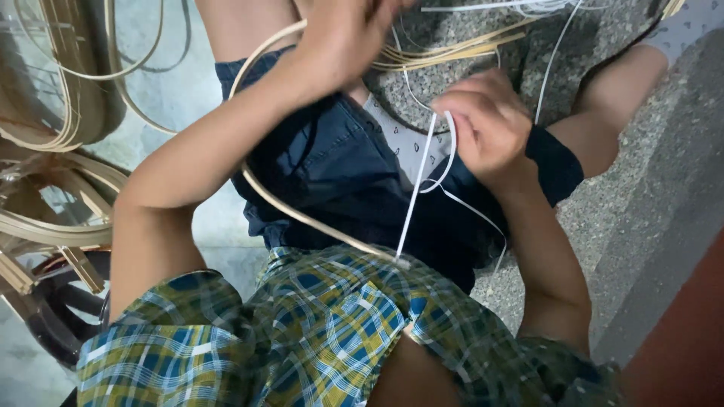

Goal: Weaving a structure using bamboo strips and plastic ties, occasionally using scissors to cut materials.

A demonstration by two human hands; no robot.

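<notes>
Your right hand (pixel 486 120) has its fingers pinching the white strip (pixel 417 181) that hangs over your lap, while your left hand (pixel 343 38) curls around the cane strips (pixel 452 51) above, so a hard tug could probably slip or kink the strip.

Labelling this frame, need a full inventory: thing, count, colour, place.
white strip: one seen, white, looped through the right hand, hanging over the lap
cane strip: one long curve, tan, across the lap
cane bundle: count unclear, tan, top centre on stone floor
cane coils: several, tan, left edge
stone floor: grey, speckled, right
shorts: dark blue, centre
shirt: green-yellow-blue plaid, bottom
left hand: raised, top centre
right hand: closed on white strip
</notes>
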